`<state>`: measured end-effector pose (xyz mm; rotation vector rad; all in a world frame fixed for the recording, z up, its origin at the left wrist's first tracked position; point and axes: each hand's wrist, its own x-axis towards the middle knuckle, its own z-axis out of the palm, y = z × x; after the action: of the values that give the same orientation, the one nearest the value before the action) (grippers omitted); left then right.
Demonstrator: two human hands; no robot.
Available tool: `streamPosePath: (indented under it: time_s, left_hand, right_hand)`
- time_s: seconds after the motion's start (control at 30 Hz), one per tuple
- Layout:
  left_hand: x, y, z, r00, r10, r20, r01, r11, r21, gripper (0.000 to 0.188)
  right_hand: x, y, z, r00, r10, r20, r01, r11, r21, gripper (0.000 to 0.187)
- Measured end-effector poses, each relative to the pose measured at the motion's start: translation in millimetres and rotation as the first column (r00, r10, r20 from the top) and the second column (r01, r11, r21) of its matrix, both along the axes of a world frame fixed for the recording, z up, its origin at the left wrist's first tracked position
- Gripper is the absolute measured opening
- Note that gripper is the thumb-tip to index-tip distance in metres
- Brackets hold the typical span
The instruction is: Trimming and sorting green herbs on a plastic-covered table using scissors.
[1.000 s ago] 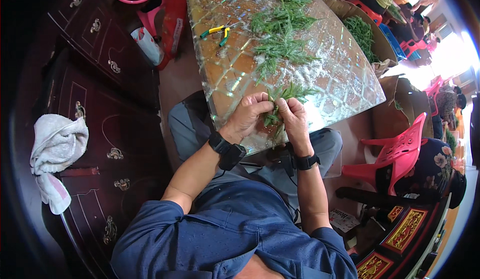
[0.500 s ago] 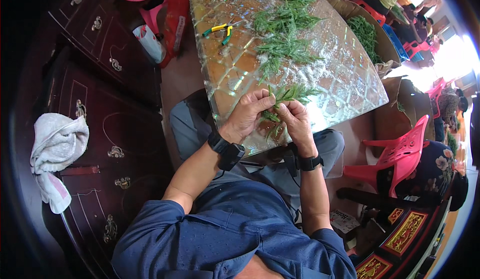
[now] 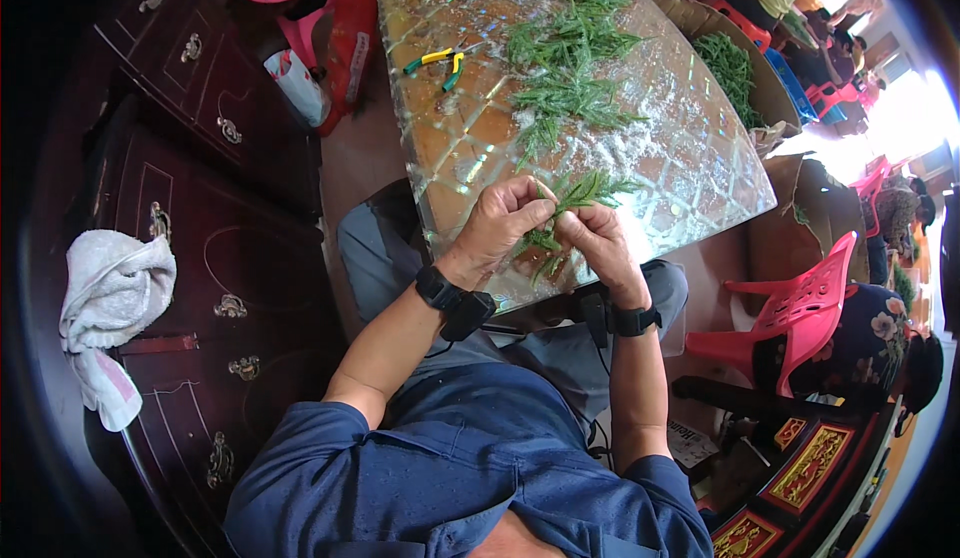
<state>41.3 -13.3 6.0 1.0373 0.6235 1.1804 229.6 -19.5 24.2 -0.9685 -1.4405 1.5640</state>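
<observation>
A green artificial-looking leafy sprig is pinched between both my hands over the near edge of the table. My left hand grips it with thumb and forefinger from the left. From the right, the thumb and fingers of my right hand close on its lower part. Some leaf tips hang below the fingers, between the hands. Where exactly the stems meet is hidden by my fingertips. Farther up the table lies a loose row of similar green sprigs.
White powder or flakes cover part of the glass-topped table. Pliers with yellow and green handles lie at its left. Dark drawers stand left, with a white towel. A pink chair and cardboard boxes are at right.
My right hand has shifted slightly right and down, its wrist turning a little. My left hand stays nearly in place, and both keep hold of the sprig.
</observation>
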Motion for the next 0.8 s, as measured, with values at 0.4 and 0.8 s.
streamPosePath:
  time_s: [0.4,0.8]
  left_hand:
    - [7,-9,-17,0.923,0.279,-0.264,-0.22,0.947,0.232,0.004]
    - [3,-3,-13,0.95,0.296,-0.1,-0.282,0.951,0.129,0.007]
  right_hand:
    - [-26,-3,-5,0.938,-0.34,0.07,0.345,0.935,-0.081,0.035]
    - [-42,-29,5,0.715,-0.633,0.298,0.276,0.647,0.711,0.02]
